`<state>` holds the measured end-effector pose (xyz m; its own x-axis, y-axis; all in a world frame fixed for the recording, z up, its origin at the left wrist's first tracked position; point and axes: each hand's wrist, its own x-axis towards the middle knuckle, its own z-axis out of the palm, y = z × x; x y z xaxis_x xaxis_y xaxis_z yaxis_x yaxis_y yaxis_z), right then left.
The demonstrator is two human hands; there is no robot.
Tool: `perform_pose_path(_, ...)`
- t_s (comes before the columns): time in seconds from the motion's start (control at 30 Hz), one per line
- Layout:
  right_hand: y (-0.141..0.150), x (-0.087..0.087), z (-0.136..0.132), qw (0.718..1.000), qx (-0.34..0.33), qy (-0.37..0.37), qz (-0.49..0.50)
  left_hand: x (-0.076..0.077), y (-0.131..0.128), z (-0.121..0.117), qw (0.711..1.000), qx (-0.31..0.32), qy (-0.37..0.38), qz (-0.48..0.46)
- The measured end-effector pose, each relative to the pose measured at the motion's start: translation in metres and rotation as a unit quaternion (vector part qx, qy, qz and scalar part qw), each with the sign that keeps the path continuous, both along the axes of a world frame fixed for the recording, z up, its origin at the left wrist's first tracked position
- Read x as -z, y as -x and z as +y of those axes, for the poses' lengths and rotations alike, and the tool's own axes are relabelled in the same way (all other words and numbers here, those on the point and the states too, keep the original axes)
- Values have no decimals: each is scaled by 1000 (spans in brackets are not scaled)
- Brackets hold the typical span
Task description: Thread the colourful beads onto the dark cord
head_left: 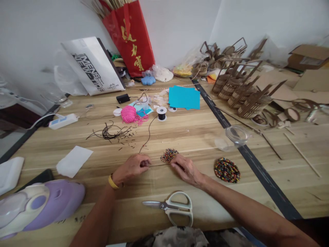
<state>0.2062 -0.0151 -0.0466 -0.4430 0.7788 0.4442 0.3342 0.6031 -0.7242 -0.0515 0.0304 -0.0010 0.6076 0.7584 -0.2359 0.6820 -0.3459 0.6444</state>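
Observation:
Between my two hands a thin dark cord [159,165] is stretched level above the table. My left hand [132,166], with a yellow band at the wrist, has its fingers closed on the cord. From there the cord runs back to a white spool of black cord [161,114]. My right hand [187,169] pinches the other part of the cord. Just behind its fingertips lies a small heap of multicoloured beads [169,154]. A coil of strung beads [227,170] rests to the right. Scissors with pale handles [177,206] lie in front of me, blades to the left.
Cut black cord pieces [110,132] and pink yarn [129,114] lie behind my left hand. Blue sheets [184,97] are farther back. Small woven baskets [231,87] stand at the right, a clear plastic roll [236,134] nearer. A purple-and-white device [55,202] sits at left.

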Motion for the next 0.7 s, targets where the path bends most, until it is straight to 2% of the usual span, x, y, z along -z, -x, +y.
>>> perform_pose_path(0.13,1,1,0,1000,-5,-3,-10,-2,16,6,1000,-1,5,19)
perform_pose_path(0.23,1,0,-1,1000,-14,-11,-25,-8,19,5,1000,-23,-19,-5)
perform_pose_path(0.33,1,-3,-3,998,-31,-21,-42,-15,7,-1,997,-46,-44,-54)
perform_pose_path(0.4,2,-4,-4,997,-41,-28,-53,-17,-7,-7,996,-36,-27,-79)
perform_pose_path(0.53,2,-3,-5,995,-54,-37,-70,-11,-27,-15,992,44,-8,-119)
perform_pose_path(0.6,2,-3,-5,995,-58,-36,-73,-7,-29,-14,991,21,-34,-131)
perform_pose_path(0.7,1,-5,-5,995,-59,-35,-71,-2,-23,-8,984,-85,-86,-132)
